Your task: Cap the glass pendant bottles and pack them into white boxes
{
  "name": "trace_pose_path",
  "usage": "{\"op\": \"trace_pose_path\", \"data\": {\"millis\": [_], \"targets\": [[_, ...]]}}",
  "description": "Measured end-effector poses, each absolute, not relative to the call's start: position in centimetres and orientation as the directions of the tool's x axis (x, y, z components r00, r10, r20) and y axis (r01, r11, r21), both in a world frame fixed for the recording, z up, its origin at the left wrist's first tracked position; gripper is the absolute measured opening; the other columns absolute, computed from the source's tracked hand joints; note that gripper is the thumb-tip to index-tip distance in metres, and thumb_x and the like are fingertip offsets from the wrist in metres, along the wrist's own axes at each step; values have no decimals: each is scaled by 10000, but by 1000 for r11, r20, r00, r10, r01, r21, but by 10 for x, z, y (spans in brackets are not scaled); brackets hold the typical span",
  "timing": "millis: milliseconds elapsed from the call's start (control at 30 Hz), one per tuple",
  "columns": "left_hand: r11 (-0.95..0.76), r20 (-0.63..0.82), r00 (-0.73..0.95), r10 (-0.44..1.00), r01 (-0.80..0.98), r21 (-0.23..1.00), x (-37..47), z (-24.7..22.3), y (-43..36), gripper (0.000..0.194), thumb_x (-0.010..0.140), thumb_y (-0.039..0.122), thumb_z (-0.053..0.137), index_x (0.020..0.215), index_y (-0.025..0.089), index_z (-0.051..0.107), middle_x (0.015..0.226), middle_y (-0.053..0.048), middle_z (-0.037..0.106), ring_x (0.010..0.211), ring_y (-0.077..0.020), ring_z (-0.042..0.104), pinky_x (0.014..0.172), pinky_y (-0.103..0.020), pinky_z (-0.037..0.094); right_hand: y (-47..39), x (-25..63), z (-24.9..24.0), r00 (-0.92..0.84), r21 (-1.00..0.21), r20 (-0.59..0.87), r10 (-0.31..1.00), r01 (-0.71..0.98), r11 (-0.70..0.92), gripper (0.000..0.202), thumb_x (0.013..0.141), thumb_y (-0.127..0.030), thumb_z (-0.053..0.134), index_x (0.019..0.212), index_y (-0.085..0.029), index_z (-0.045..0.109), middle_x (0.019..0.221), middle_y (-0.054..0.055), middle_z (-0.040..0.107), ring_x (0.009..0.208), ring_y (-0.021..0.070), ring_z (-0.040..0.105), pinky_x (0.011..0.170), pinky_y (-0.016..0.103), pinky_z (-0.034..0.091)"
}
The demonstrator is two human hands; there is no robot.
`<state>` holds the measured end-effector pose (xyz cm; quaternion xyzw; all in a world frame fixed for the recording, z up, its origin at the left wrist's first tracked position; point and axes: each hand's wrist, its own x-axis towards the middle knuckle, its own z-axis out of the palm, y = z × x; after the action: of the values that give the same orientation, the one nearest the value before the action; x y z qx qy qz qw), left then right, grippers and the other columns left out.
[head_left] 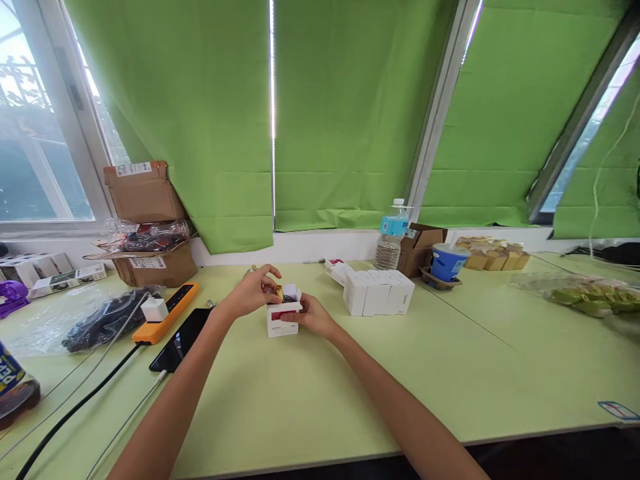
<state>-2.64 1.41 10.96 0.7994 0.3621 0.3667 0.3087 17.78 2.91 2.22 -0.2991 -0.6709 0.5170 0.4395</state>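
A small white box (283, 327) with a dark red patch stands open on the pale green table (310, 413). My right hand (314, 316) grips its right side, fingers reaching across the front. Over the opening, my left hand (255, 292) pinches a small gold-coloured item (279, 292), which sits at the box's top. Something dark shows inside the box, too small to make out. Another gold item (253, 269) lies partly hidden behind my left hand. To the right stands a row of white boxes (379, 293), with an open white box (339, 270) behind it.
On the left lie a black phone (180, 341), an orange power strip (165, 313), cables and a bagged dark item (107, 320). Cardboard boxes (155, 263) stand behind. At the back right are a water bottle (389, 240), a blue cup (447, 263) and small yellowish boxes (493, 257).
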Motion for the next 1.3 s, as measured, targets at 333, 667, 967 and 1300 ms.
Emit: {"op": "trace_pose_path", "data": {"millis": [333,667,967,1300], "targets": [[-659,402,531,746,499,562,-24,115,7,332,758,236,632,1082,247,556,778,31,671,737,-152,582,688,-269,432,28,178,24,-434,-953,295,852,-69,294,458,603,-339,849,991,-178,668,955,36,696,864,204,633,760,305,481],[-712,421,583,695,470,522,-25,114,10,308,785,268,638,1082,253,556,805,32,665,769,-158,579,699,-279,423,27,177,25,-419,-949,301,856,-41,313,450,589,-364,847,962,-180,675,931,33,700,836,204,636,746,313,486],[-603,480,472,740,148,784,-27,85,30,580,748,302,738,1266,225,486,1006,-59,681,872,-165,623,808,-325,488,31,178,23,-417,-951,303,857,-69,303,519,599,-362,849,1052,-187,666,1012,58,708,898,227,657,784,342,511],[-697,639,300,708,153,701,-28,65,24,218,774,344,734,893,178,660,933,-67,672,899,-192,630,865,-373,518,28,178,23,-412,-946,314,855,-56,321,548,622,-357,840,1116,-201,663,1097,77,707,980,258,658,825,370,513]]}}
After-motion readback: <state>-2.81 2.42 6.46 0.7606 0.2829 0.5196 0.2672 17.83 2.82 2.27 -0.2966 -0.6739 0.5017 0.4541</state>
